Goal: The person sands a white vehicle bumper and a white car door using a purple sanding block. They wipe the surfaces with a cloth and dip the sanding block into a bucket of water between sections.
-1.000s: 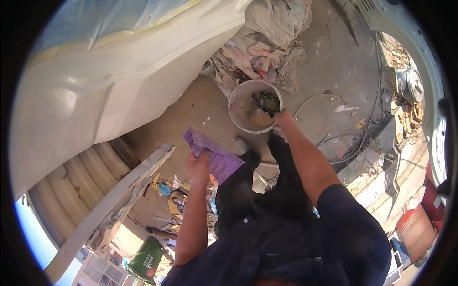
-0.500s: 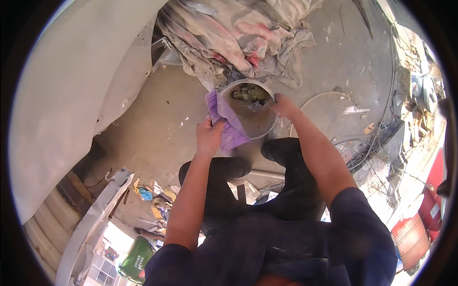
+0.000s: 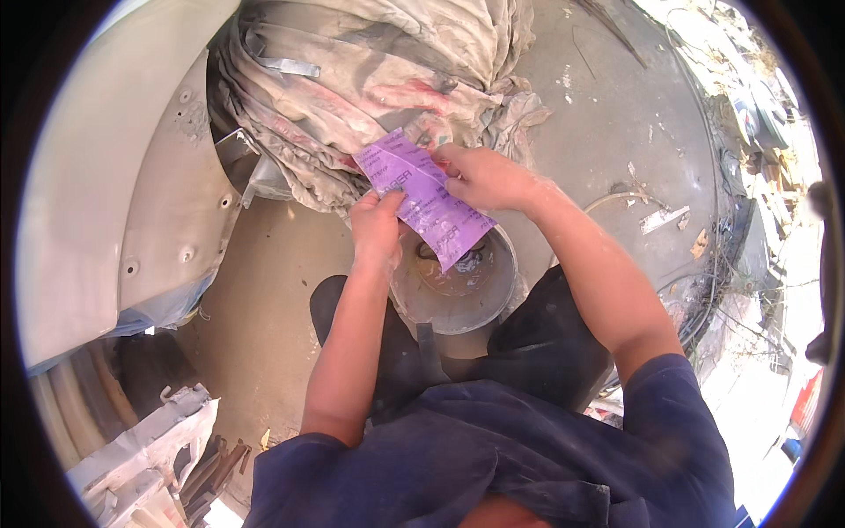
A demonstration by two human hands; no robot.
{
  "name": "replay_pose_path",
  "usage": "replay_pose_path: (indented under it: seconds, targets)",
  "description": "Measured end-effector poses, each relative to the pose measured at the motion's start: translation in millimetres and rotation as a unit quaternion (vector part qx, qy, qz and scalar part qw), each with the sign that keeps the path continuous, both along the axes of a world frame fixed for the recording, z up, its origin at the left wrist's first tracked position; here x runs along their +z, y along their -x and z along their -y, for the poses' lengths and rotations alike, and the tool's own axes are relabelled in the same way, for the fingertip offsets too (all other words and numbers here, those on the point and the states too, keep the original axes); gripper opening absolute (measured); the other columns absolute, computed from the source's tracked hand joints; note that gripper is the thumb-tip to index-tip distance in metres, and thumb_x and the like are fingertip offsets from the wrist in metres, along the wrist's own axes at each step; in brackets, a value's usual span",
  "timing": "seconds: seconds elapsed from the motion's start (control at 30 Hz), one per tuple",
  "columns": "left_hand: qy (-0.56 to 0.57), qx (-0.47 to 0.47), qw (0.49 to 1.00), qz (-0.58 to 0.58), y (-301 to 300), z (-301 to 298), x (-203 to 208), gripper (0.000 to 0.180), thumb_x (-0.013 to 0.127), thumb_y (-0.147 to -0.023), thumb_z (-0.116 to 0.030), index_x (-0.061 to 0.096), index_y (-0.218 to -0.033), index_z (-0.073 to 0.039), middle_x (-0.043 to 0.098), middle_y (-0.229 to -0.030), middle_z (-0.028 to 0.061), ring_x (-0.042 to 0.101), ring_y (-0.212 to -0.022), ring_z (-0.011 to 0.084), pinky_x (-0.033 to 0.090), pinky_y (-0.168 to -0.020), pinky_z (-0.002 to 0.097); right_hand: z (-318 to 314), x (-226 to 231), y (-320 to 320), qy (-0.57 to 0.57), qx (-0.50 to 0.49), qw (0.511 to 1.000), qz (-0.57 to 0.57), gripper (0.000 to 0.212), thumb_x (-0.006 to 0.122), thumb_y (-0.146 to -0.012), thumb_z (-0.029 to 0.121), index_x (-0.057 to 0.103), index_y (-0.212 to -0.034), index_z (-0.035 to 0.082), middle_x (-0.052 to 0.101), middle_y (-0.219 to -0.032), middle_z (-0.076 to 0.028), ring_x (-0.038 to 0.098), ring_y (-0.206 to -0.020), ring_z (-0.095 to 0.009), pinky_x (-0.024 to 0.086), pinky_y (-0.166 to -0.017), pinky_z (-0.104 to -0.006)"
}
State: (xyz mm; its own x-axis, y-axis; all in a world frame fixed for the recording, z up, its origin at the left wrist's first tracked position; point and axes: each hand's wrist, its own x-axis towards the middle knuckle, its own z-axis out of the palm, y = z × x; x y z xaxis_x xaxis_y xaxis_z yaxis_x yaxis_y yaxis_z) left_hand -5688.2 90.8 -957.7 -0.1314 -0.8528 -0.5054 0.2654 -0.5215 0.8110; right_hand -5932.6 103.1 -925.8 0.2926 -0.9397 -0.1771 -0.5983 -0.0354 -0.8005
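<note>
A purple sheet of sandpaper, its printed back facing up, is held out above the bucket. My left hand pinches it by its left edge, thumb on top. The fingers of my right hand are closed on its upper right edge. Below, between my knees, stands a round bucket with murky water. Something dark in the bucket is partly covered by the sheet.
A stained beige cloth is heaped just beyond the bucket. At the left a large pale vehicle panel juts in. Hoses or cables and scattered debris lie at the right. A broken whitish part is at lower left.
My right hand has left the bucket rim and now grips the sandpaper. The sheet has turned flatter and come over the bucket. The view has shifted too.
</note>
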Motion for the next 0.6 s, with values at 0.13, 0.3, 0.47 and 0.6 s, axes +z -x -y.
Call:
replay_pose_path:
  seconds: [0.13,0.3,0.47,0.6]
  targets:
    - [0.067,-0.073,0.995,-0.020,3,-10,6,0.025,0.071,-0.104,0.003,0.076,-0.128,0.008,0.083,-0.120,0.0120,0.078,-0.101,0.0160,0.062,-0.094,0.0337,-15,3,17,-0.003,-0.101,0.993,0.052,0.027,0.065,-0.104,0.013,0.076,-0.125,-0.001,0.082,-0.110,-0.024,0.080,-0.103,-0.039,0.061,-0.094,-0.0492]
    - [0.204,-0.143,0.967,0.061,3,-34,-4,0.033,0.069,-0.104,0.009,0.077,-0.135,0.008,0.083,-0.130,0.0144,0.080,-0.117,0.0209,0.060,-0.107,0.0348,-31,-8,25,-0.082,-0.216,0.955,0.185,0.024,0.067,-0.107,0.014,0.080,-0.121,0.000,0.082,-0.104,-0.010,0.078,-0.093,-0.019,0.063,-0.086,-0.0418]
    - [0.436,-0.138,0.874,0.164,3,-48,0,0.049,0.059,-0.094,0.019,0.084,-0.132,0.002,0.083,-0.137,0.0139,0.078,-0.126,0.0236,0.058,-0.113,0.0358,-41,3,26,-0.188,-0.264,0.869,0.374,0.030,0.068,-0.115,0.024,0.080,-0.126,-0.001,0.083,-0.110,-0.009,0.079,-0.093,-0.019,0.065,-0.088,-0.0414]
    - [0.474,-0.116,0.846,0.212,-1,-56,19,0.055,0.055,-0.092,0.022,0.085,-0.133,0.000,0.079,-0.147,0.0152,0.073,-0.141,0.0275,0.052,-0.122,0.0369,-47,17,20,-0.252,-0.296,0.774,0.499,0.053,0.062,-0.119,0.044,0.072,-0.141,-0.003,0.081,-0.129,-0.012,0.078,-0.116,-0.024,0.062,-0.107,-0.0440]
